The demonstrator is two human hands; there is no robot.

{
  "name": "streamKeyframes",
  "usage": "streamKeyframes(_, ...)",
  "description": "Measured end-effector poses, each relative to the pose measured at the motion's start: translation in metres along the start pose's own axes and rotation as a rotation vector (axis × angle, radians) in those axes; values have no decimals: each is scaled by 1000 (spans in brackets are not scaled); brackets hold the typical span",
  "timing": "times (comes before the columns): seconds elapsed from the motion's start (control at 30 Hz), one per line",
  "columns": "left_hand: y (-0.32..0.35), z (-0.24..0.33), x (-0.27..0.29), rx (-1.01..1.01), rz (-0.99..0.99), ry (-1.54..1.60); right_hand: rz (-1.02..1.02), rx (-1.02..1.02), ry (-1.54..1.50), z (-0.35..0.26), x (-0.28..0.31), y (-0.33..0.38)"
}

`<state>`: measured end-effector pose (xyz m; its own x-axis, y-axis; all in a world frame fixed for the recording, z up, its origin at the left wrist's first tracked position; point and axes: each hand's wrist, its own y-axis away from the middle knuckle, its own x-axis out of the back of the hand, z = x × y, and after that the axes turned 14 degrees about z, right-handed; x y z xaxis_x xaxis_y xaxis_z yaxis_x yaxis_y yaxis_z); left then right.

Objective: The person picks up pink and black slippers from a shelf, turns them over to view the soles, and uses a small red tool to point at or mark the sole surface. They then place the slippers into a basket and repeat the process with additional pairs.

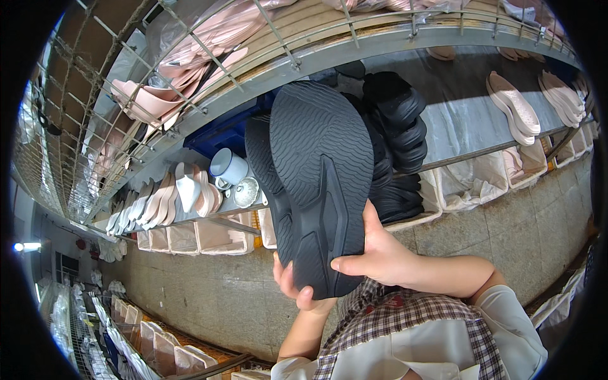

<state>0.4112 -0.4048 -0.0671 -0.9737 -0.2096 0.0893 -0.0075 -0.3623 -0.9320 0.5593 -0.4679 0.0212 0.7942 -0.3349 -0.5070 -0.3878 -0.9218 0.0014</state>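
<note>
Two black shoe soles are held up in front of me. The front sole point(320, 139) shows its wavy-ridged tread, toe end up and heel down. Partly hidden behind it, at its left, is a second black sole point(263, 155). My left hand point(299, 288) grips the heel end from the left and below, fingers curled round the edge. My right hand point(377, 250) is closed on the right side of the front sole near the heel, thumb across the tread. Beyond them, a pile of black soles point(399, 120) sits on the grey shelf point(453, 114).
Pale pink soles point(513, 107) stand on the shelf at right; a row of pink and white soles point(161, 199) lines its left. An enamel mug point(229, 166) and a metal bowl point(246, 192) stand nearby. Lined baskets point(472, 183) sit below. A wire mesh rack point(218, 63) rises above.
</note>
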Motion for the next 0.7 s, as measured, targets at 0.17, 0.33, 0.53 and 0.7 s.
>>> streamKeyframes(0.17, 1, -7, 9, -100, 77, -77, 76, -99, -169, -2, 4, 10)
streamKeyframes(0.33, -2, -20, 26, -173, 128, -229, 206, -110, -205, -12, 24, 16)
streamKeyframes(0.53, 7, -25, 39, -144, 158, -273, 228, -51, -90, -5, 27, 8)
streamKeyframes(0.7, 15, -35, 44, -127, 179, -238, 169, -53, 3, 6, 23, -3)
